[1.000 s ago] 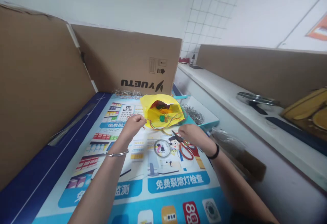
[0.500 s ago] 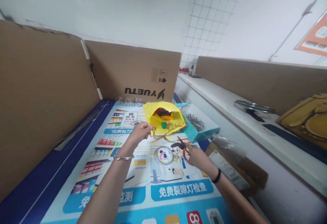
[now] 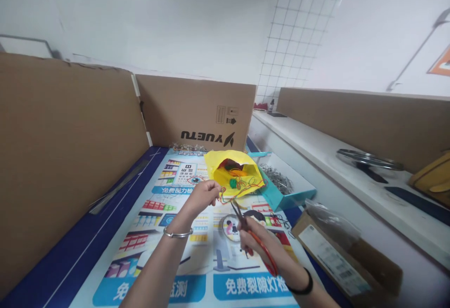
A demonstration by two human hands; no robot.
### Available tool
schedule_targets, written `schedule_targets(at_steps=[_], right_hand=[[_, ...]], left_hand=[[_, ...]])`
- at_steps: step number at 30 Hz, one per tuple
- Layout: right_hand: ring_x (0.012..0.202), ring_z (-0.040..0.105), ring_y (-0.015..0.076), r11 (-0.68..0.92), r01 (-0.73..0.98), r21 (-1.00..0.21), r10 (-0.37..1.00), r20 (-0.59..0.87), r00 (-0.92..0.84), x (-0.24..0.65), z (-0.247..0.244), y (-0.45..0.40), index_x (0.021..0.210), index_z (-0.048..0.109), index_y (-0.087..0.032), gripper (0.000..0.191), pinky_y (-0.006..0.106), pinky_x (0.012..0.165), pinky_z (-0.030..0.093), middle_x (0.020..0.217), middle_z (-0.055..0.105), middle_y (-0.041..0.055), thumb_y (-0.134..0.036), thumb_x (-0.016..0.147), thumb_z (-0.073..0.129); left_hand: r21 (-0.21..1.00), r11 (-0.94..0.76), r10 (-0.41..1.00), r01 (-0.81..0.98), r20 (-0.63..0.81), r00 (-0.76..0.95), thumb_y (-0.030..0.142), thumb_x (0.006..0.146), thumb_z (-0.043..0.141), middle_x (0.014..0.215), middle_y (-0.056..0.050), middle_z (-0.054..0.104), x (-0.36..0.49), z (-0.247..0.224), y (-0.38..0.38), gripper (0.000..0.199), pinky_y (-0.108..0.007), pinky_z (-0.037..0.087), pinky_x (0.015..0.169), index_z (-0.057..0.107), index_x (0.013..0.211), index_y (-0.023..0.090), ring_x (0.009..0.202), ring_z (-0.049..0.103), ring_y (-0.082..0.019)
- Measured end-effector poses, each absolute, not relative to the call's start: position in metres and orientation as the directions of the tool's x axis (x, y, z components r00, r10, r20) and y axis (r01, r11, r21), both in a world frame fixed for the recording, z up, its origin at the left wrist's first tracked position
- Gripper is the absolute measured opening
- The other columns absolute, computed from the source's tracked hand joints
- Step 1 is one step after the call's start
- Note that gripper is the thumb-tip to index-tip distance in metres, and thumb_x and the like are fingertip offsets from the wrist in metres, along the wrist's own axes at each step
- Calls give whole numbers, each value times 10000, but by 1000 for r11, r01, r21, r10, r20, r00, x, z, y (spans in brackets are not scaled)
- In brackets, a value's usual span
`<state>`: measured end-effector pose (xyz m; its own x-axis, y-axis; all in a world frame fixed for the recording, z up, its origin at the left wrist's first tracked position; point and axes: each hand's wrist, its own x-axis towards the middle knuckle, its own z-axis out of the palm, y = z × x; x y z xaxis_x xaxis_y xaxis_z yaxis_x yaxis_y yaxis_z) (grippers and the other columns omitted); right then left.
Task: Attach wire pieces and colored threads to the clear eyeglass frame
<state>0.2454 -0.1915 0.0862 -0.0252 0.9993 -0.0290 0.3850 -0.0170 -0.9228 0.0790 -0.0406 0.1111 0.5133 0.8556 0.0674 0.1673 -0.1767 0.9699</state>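
My left hand (image 3: 206, 196) is closed in a pinch on thin red and green thread (image 3: 225, 199). The strands run from its fingertips to the mouth of a yellow bag (image 3: 215, 169). Inside that bag lie a small green ball of yarn (image 3: 233, 184) and darker red and orange contents, partly in shadow. My right hand (image 3: 256, 240) grips a pair of scissors (image 3: 262, 247) with orange-red handles. The dark blades point up and away, their tips near the thread below the bag. Whether the blades touch the thread, I cannot tell.
A blue-and-white box (image 3: 286, 200) of many small metal pieces stands right of the bag. Cardboard panels (image 3: 197, 106) border the left and back. An open cardboard carton (image 3: 337, 256) sits lower right, beside a white ledge (image 3: 316, 144). Clear plastic-wrapped items (image 3: 188, 148) lie at the back.
My right hand has turned the scissors and brought the blades left toward the thread near my left hand. The left hand keeps its pinch. The whole view has shifted slightly.
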Motion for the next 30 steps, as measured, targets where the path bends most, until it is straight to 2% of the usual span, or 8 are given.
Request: schedule_targets(at_steps=[3,6,9,11,15,19,23,30], right_hand=[[594,512,130,-7,329,-944,996,-35,-80,229,93,-184,905,519,-208,335,259,531,415,689,549,-1,-531,865,444],[606,489,121,57,215,-975,993,32,-117,227,82,-173,934,501,-214,317,265,552,414,754,524,-3,-520,876,439],[610,457,118,84,161,-983,995,74,-67,230,66,-166,860,480,-222,290,268,572,407,747,488,-15,-512,864,471],[651,467,136,104,166,-981,994,105,-3,231,60,-164,822,474,-226,287,285,617,414,745,486,-12,-510,842,509],[748,495,176,155,205,-966,984,169,50,235,54,-161,878,512,-232,270,321,693,422,821,530,14,-497,829,529],[707,492,167,169,248,-954,979,192,71,237,46,-158,915,514,-231,252,312,649,423,788,535,7,-471,839,525],[694,475,154,178,296,-938,974,212,85,238,39,-155,843,496,-213,245,307,646,417,771,517,0,-458,853,502],[681,465,143,178,321,-930,974,213,76,240,48,-159,860,499,-212,242,287,620,404,764,508,-5,-454,862,492]], left_hand=[[948,-225,849,225,78,522,310,757,514,435,48,485,82,116,-48,214,-184,305,449,507,596,169,418,428,-76],[934,-254,828,253,75,555,303,763,504,444,54,481,87,116,-54,201,-180,303,441,506,610,172,421,439,-78],[919,-270,802,287,50,595,279,754,492,456,54,484,95,112,-58,176,-179,309,434,519,619,170,420,452,-80],[913,-272,787,304,29,616,237,736,476,463,55,489,100,107,-59,143,-179,319,436,526,621,169,417,466,-81],[909,-266,764,320,-4,646,175,697,439,470,56,505,107,96,-60,118,-179,346,448,543,641,170,428,509,-88],[909,-255,771,328,-13,637,180,693,434,474,54,508,111,91,-62,114,-179,353,442,527,628,172,432,534,-95],[914,-238,782,330,-21,623,173,679,433,495,51,521,113,91,-63,108,-178,341,429,524,620,172,426,537,-92],[919,-243,796,310,6,606,176,680,439,479,61,497,112,99,-69,100,-183,329,417,508,608,179,405,510,-89]])
